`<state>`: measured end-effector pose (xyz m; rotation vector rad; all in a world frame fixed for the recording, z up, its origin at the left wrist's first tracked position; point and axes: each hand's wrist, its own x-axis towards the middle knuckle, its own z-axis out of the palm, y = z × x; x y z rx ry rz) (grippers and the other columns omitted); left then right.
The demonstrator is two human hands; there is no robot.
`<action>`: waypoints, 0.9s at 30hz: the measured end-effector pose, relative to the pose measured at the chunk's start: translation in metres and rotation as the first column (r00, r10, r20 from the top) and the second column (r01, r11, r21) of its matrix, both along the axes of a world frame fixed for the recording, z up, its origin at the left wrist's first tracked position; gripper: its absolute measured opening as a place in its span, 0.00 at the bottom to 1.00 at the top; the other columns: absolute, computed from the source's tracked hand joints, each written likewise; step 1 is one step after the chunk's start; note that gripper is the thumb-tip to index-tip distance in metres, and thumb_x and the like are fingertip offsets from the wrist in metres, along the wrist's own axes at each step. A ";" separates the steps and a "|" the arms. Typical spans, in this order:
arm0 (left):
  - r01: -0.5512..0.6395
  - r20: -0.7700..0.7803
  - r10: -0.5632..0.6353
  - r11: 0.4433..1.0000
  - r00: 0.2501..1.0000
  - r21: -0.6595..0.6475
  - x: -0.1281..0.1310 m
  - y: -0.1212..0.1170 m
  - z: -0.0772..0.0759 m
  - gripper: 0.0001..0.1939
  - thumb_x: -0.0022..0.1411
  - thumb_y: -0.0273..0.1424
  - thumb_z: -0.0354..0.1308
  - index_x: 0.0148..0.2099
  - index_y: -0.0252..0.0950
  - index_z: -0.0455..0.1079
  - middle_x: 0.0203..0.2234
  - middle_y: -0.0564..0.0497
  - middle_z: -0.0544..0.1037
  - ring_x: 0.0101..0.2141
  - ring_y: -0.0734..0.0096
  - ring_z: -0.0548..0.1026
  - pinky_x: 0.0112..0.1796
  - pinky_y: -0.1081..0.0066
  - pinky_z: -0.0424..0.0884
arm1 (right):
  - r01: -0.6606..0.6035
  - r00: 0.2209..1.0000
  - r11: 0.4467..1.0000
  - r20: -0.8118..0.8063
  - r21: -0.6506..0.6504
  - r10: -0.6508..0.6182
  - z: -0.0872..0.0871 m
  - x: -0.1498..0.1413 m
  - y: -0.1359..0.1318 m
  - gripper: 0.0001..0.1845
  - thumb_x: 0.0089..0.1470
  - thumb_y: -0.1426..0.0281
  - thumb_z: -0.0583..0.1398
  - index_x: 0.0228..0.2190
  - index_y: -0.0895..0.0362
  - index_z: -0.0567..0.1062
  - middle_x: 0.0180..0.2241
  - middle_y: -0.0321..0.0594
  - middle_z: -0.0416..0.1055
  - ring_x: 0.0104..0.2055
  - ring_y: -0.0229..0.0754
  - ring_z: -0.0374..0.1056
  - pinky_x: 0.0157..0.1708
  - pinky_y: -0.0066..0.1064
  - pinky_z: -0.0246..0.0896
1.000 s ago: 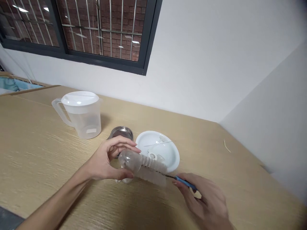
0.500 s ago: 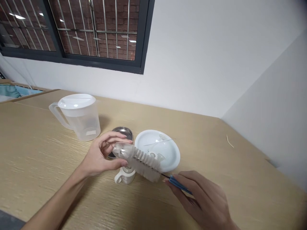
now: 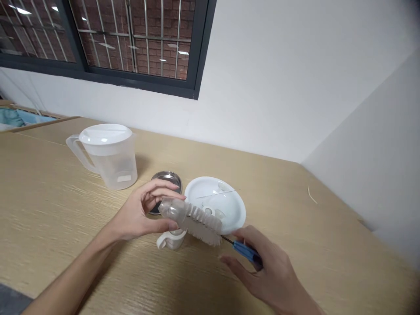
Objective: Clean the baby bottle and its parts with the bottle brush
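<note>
My left hand (image 3: 144, 214) is curled around a small clear rounded vessel (image 3: 173, 209), gripped between thumb and fingers. Into its mouth goes the tip of a bottle brush (image 3: 204, 225) with white bristles. The brush's blue handle (image 3: 243, 250) lies against the fingers of my right hand (image 3: 262, 267), the thumb held apart from it. Beneath the vessel stands a small white piece with a loop handle (image 3: 172, 239), partly covered. Just behind is a white plate (image 3: 233, 199) with small clear pieces and a thin rod on it.
A translucent lidded pitcher (image 3: 114, 159) stands at the left. Behind my left hand sits a round metal dish (image 3: 169, 176), partly hidden. A thin pale strip (image 3: 311, 195) lies on the wooden table (image 3: 278, 205) at right. The wall and window rise behind.
My right thumb has come off the blue handle, and the right fingers have shifted on it. The vessel and brush have moved slightly right. The view has tilted a little.
</note>
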<state>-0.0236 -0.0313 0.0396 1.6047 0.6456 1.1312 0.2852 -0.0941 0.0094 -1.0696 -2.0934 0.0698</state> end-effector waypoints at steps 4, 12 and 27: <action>-0.029 0.034 0.030 0.999 0.999 -0.020 0.000 0.002 -0.002 0.33 0.47 0.20 0.74 0.54 0.38 0.68 0.47 0.44 0.83 0.47 0.67 0.81 0.45 0.76 0.76 | -0.030 0.999 0.952 0.036 0.306 0.020 -0.007 0.003 0.004 0.14 0.54 0.78 0.65 0.43 0.56 0.73 0.35 0.41 0.75 0.34 0.37 0.73 0.33 0.26 0.70; 0.016 0.018 -0.018 0.996 1.000 0.086 -0.001 -0.001 0.000 0.36 0.41 0.17 0.75 0.52 0.39 0.71 0.45 0.45 0.84 0.46 0.62 0.81 0.41 0.74 0.78 | -0.060 0.992 0.997 -0.107 0.056 0.065 -0.001 -0.007 0.000 0.05 0.61 0.76 0.60 0.37 0.56 0.76 0.27 0.36 0.72 0.26 0.34 0.68 0.24 0.24 0.63; -0.001 -0.009 0.002 0.995 1.000 0.099 -0.003 0.007 -0.004 0.31 0.45 0.19 0.74 0.51 0.38 0.71 0.45 0.45 0.84 0.48 0.65 0.81 0.46 0.76 0.76 | -0.059 0.997 0.966 -0.035 0.253 0.070 -0.007 -0.004 0.003 0.10 0.57 0.78 0.63 0.41 0.56 0.73 0.31 0.37 0.74 0.30 0.35 0.69 0.31 0.26 0.64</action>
